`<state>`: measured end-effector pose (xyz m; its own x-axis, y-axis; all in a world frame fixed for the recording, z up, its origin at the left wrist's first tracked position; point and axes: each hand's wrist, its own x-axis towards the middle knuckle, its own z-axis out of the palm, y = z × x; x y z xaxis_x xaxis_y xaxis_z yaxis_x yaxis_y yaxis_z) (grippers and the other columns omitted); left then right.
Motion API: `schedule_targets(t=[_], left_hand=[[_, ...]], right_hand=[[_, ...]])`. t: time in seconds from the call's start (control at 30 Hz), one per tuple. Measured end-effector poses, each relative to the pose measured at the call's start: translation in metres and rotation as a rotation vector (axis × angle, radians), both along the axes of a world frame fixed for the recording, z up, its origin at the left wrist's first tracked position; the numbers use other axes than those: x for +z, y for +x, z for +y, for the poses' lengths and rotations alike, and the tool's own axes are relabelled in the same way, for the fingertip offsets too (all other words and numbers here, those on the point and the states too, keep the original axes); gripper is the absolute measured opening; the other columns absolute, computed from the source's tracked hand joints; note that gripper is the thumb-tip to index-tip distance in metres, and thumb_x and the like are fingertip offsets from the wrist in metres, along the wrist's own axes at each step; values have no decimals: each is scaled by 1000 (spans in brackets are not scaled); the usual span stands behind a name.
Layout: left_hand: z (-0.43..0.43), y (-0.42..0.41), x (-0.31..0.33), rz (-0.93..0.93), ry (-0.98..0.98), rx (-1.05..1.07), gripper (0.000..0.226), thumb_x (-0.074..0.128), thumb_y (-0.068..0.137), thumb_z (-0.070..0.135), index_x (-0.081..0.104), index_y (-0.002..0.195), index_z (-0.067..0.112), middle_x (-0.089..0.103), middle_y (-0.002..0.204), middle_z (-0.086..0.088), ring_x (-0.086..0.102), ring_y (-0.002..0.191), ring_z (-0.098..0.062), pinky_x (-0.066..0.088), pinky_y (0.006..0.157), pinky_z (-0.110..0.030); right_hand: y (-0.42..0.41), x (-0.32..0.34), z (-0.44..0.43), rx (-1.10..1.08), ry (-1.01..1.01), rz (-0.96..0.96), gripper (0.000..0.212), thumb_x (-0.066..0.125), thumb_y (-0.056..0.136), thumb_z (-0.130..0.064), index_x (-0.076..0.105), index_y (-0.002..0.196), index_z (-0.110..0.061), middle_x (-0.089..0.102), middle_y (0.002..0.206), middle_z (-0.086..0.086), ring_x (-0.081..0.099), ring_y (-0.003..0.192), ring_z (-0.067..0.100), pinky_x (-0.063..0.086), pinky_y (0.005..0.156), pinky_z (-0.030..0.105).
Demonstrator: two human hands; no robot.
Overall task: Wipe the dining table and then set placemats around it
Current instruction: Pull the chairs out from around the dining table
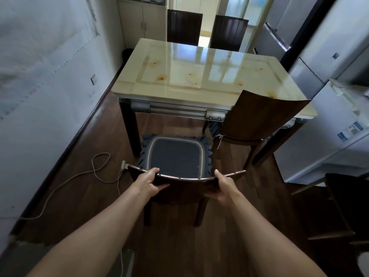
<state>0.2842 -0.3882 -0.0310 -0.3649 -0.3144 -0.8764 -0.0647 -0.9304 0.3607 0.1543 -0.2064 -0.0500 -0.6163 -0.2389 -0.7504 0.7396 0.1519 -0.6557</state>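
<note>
The left hand [148, 181] and the right hand [223, 187] both grab the top of a dark chair [185, 188], low in the middle. The dining table [179, 86] sits above it, shiny, with orange spots. Another chair [263, 114] stands at its right.

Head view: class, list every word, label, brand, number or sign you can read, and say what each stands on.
Blue-and-white sticker on the white appliance: printed, but too small and blurred to read.
Small badge on the fridge: too small to read.
Table, chair: no text shows.
Nothing can be quoted.
</note>
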Motion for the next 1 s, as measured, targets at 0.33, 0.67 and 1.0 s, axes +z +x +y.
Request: schedule_targets(t=[0.33, 0.67, 1.0], left_hand=[[-30, -24, -6, -15, 23, 25, 12, 53, 88, -3, 44, 85, 3, 42, 130, -20, 41, 126, -39, 36, 99, -63], [-84, -79, -5, -59, 1, 8, 11, 54, 88, -2, 45, 83, 2, 40, 137, -21, 41, 125, -42, 36, 99, -61], [-138, -156, 4, -77, -30, 28, 27, 53, 88, -1, 47, 114, 4, 36, 141, -21, 39, 127, -44, 35, 100, -61]], right_hand=[[-19, -5, -40, -155, -37, -3, 25, 46, 97, -11, 46, 117, 4, 54, 111, 29, 57, 98, 41, 50, 73, 58], [-74, -9, -93, -137, -38, 16, 33, 45, 94, -6, 42, 126, 4, 52, 125, 28, 56, 110, 41, 53, 72, 56], [-156, -2, -152, -123, -21, 21, 30, 44, 95, -6, 41, 124, 3, 52, 116, 23, 56, 103, 35, 52, 77, 58]])
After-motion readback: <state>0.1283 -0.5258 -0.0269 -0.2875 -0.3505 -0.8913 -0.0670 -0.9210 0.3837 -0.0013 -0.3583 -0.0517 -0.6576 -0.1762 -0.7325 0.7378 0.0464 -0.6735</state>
